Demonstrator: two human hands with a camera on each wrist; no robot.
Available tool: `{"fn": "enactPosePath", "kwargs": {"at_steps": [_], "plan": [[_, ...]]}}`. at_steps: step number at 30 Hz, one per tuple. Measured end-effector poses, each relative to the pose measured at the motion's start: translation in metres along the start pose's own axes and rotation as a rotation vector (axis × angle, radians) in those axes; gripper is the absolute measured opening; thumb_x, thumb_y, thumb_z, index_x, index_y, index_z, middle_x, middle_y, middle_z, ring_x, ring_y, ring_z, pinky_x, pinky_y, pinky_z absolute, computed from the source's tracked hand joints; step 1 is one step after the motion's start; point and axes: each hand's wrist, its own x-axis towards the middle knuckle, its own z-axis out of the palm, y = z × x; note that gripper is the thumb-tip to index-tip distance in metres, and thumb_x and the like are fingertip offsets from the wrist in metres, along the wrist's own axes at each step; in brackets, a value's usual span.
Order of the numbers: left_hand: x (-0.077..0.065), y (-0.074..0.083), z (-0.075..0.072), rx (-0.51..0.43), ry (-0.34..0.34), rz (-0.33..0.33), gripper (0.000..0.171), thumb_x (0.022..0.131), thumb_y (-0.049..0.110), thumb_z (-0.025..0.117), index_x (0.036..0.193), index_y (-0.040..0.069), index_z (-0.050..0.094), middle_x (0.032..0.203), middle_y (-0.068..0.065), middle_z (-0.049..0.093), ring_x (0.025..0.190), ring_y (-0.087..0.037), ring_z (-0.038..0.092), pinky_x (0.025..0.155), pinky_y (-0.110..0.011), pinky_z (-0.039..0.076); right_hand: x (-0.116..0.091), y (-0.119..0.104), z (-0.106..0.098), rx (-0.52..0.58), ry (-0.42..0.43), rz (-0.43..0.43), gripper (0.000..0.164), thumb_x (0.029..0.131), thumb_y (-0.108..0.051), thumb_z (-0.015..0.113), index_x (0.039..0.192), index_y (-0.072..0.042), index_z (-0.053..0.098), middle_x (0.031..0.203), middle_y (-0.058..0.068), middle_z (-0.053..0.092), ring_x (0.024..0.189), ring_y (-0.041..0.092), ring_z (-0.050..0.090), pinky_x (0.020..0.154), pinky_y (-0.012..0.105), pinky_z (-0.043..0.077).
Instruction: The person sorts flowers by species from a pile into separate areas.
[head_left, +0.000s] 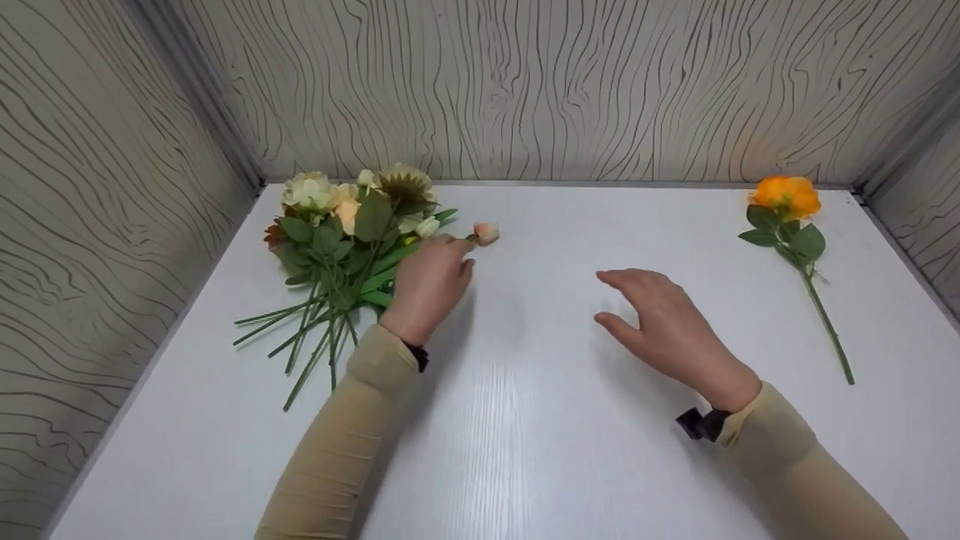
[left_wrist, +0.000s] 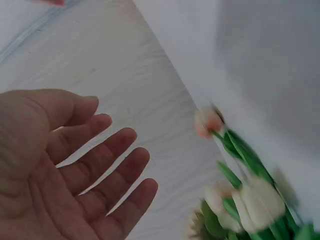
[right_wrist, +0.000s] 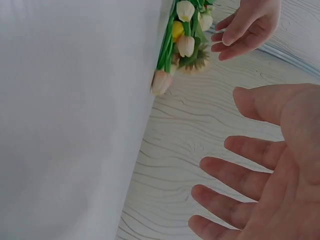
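My left hand (head_left: 433, 281) hovers at the right side of a heap of artificial flowers (head_left: 326, 255), and partly hides it in the head view. Its fingers are loosely bent with nothing between them, as the left wrist view shows. A pale pink tulip (head_left: 486, 233) shows just beyond those fingertips, apart from them in the left wrist view. White tulips (left_wrist: 257, 202) and a yellow tulip (right_wrist: 177, 31) lie in the same heap. Over the middle right of the table, my right hand (head_left: 667, 330) is held with thumb and fingers spread, holding nothing.
An orange flower (head_left: 787, 197) with a long green stem lies alone at the right of the white table (head_left: 495, 420). Several bare stems (head_left: 300, 352) fan out toward me from the heap. Wood-patterned panels (head_left: 525, 90) stand behind the table and at its sides.
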Motion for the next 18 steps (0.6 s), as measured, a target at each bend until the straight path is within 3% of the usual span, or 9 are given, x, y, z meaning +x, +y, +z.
{"fn": "enactPosePath", "kwargs": {"at_steps": [3,7,11,14,18], "plan": [[-0.003,-0.043,-0.008,0.049,0.003,-0.127,0.013,0.101,0.012,0.063,0.095,0.008,0.075,0.088,-0.012,0.07,0.075,-0.03,0.066,0.059,-0.044,0.053,0.0,-0.005,0.012,-0.018,-0.017,-0.054,0.054,0.097,-0.026,0.074,0.144,-0.006,0.055,0.141,0.014,0.059,0.134,0.037,0.048,0.109,0.059,0.036],[-0.013,-0.086,-0.016,0.131,-0.05,-0.257,0.027,0.101,0.008,0.06,0.074,0.008,0.06,0.072,-0.013,0.061,0.066,-0.033,0.062,0.053,-0.046,0.047,-0.001,-0.008,0.019,-0.019,-0.023,-0.089,0.051,0.097,-0.026,0.073,0.141,-0.007,0.058,0.14,0.011,0.059,0.135,0.038,0.048,0.11,0.059,0.036],[-0.019,-0.106,-0.019,0.147,-0.097,-0.314,0.022,0.101,0.009,0.06,0.079,0.005,0.062,0.077,-0.017,0.064,0.071,-0.038,0.065,0.058,-0.052,0.052,-0.001,-0.008,0.021,-0.019,-0.012,-0.093,0.05,0.097,-0.026,0.074,0.141,-0.008,0.059,0.14,0.01,0.06,0.135,0.038,0.047,0.11,0.059,0.036],[-0.017,-0.112,-0.021,0.131,-0.1,-0.334,0.013,0.101,0.009,0.062,0.094,-0.001,0.066,0.089,-0.022,0.066,0.078,-0.042,0.067,0.064,-0.056,0.055,-0.001,-0.008,0.021,-0.017,-0.011,-0.089,0.05,0.096,-0.026,0.074,0.141,-0.007,0.059,0.14,0.011,0.06,0.136,0.039,0.047,0.11,0.06,0.035],[-0.014,-0.118,-0.025,0.115,-0.133,-0.368,0.016,0.102,0.009,0.061,0.107,-0.005,0.065,0.099,-0.027,0.066,0.087,-0.045,0.067,0.071,-0.059,0.056,0.0,-0.008,0.022,-0.017,-0.019,-0.081,0.05,0.097,-0.026,0.073,0.14,-0.007,0.059,0.14,0.012,0.06,0.136,0.039,0.046,0.111,0.059,0.035]]}}
